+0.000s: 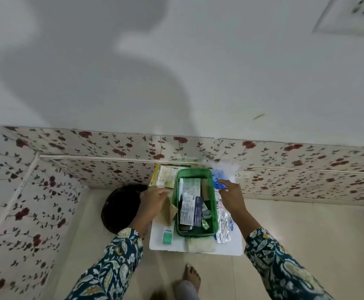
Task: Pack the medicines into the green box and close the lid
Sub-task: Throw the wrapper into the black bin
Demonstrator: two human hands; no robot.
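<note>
Bare foot (pixel 191 278) on floor tile. Beyond it, green box (pixel 213 215) on white board (pixel 230 245), lid off, holding cartons and strips. Left hand (pixel 153 201) pinches brown paper packet (pixel 167 210) at box's left wall. Right hand (pixel 230 197) fingers closed on blue item (pixel 217 184).

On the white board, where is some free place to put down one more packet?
Bare white board shows at the front right corner, beside the foil strips, and at the front left, below the small green carton. Both sides of the green box are crowded.

White board (pixel 230 245) carries green box (pixel 213 226); foil strips (pixel 223 230).
</note>
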